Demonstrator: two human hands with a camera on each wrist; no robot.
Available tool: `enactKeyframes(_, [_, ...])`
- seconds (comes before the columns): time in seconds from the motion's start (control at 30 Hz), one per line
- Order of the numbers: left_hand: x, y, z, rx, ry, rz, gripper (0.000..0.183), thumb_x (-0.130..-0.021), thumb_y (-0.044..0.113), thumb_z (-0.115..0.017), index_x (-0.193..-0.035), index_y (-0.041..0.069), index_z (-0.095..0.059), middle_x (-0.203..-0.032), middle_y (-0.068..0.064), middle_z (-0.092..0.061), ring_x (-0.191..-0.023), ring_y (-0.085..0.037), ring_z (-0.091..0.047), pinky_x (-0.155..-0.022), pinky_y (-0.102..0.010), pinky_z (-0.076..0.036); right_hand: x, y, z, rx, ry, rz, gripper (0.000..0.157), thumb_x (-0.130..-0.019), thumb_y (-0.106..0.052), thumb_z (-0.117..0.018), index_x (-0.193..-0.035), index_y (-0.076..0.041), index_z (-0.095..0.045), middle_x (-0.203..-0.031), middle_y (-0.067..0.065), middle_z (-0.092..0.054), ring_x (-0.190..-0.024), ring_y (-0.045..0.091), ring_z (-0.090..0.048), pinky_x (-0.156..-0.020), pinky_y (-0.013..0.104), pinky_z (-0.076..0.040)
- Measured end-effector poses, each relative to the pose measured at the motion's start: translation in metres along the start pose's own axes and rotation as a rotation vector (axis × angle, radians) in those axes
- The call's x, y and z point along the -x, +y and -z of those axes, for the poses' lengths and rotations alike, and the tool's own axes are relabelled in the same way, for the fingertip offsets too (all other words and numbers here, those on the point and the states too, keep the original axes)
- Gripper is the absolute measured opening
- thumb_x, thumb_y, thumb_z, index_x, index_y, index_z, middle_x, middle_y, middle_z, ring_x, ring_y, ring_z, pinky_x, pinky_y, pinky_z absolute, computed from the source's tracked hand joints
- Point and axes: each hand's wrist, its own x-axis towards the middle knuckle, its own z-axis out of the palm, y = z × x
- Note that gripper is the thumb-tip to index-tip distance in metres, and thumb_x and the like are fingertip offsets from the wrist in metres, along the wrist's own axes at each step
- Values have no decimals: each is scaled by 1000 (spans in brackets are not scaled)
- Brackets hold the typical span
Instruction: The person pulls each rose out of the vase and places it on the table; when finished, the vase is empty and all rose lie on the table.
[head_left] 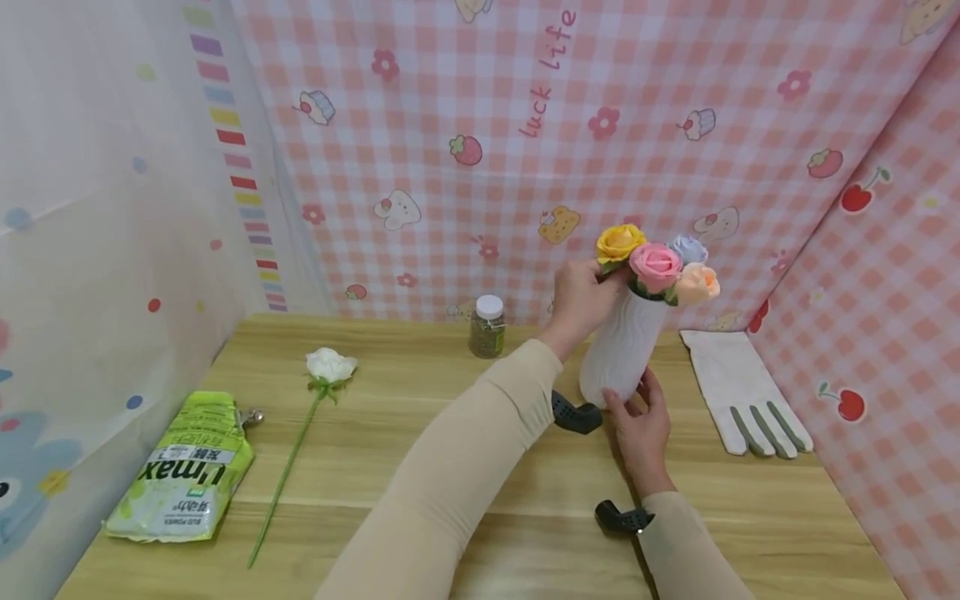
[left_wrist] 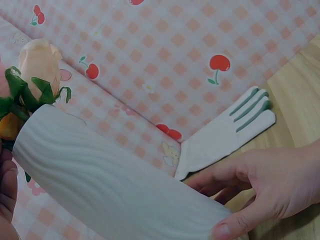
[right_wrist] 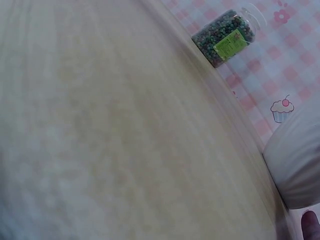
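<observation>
A white ridged vase (head_left: 628, 342) stands on the table, holding a pink rose (head_left: 656, 265), a peach rose (head_left: 697, 284) and a pale blue rose (head_left: 687, 249). At its mouth my left hand (head_left: 585, 302) pinches the yellow rose (head_left: 621, 242) just under the bloom; the stem there is mostly hidden. My right hand (head_left: 642, 432) grips the vase low down, thumb on the near side and fingers round the other. In the left wrist view, the right hand (left_wrist: 280, 185) curls at the base of the vase (left_wrist: 110, 175). The right wrist view catches only a fingertip beside the vase (right_wrist: 295, 160).
A white rose (head_left: 330, 366) with a long green stem lies on the left, beside a green-and-white bag (head_left: 183, 475). Near the back wall stands a lidded jar (head_left: 489, 329) of small beads. A white glove (head_left: 738, 387) lies at the right.
</observation>
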Motion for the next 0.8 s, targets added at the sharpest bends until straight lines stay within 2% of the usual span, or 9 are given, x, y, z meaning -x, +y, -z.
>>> enactKeyframes(0.2, [-2,-4,-5,85,17,48,25,-90,31,-68,-87,8,-77,-70,5,-70,-59,-6,-64,-53,-19,-51,-1,2,0,-22,16,24,75,-83,-25,-77,-147,-20,-38,-137,8,-48,-117,27,-53,-82,14,-48])
enactKeyframes(0.4, [-3,-3,-3,215,-10,89,23,-91,27,-66,-102,9,-75,-83,4,-73,-71,-3,-67,-65,-23,-56,-1,1,0,-14,10,6,76,-83,-28,-76,-147,-19,-37,-137,8,-48,-114,29,-56,-81,14,-49])
enactKeyframes(0.57, [-2,0,-1,288,-4,87,23,-91,24,-65,-105,8,-74,-87,2,-74,-73,-5,-68,-67,-23,-56,-1,1,0,-12,10,10,77,-83,-29,-77,-147,-18,-37,-137,8,-48,-114,28,-56,-82,15,-49])
enactKeyframes(0.8, [-2,5,0,427,22,84,22,-90,18,-66,-104,2,-73,-89,-4,-74,-71,-11,-70,-66,-24,-56,-1,3,0,-9,10,25,75,-83,-27,-77,-147,-19,-38,-137,8,-48,-115,28,-56,-83,15,-49])
